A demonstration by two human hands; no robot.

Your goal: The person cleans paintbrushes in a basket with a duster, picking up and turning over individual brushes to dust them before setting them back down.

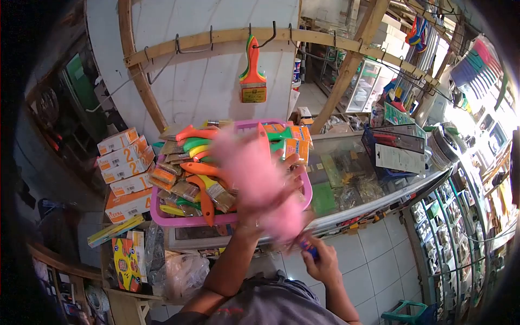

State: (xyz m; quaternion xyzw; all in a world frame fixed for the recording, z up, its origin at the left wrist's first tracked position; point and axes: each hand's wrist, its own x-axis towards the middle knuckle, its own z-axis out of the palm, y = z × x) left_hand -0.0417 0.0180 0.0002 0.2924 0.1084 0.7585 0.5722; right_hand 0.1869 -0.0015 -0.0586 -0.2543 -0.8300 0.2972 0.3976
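Observation:
My right hand (325, 262) is closed round the blue handle of a pink duster (252, 168), low in front of my body. The duster's soft head is smeared by motion and sweeps up and left over the tub. My left hand (290, 176) reaches over the tub's right part, fingers spread, its palm mostly hidden behind the pink head. Below and around it is a pink plastic tub (189, 221) heaped with paintbrushes (203, 187) that have orange, green and yellow handles. Packaged brushes (295, 149) with orange sleeves lie at its right side.
A wide paintbrush (253, 76) hangs from a hook on the wooden rail (227, 39). Stacked cartons (122, 168) stand left of the tub. The glass display counter (346, 184) extends right towards a dark blue basket (379, 162) of packaged goods. A green stool (403, 311) is on the tiled floor.

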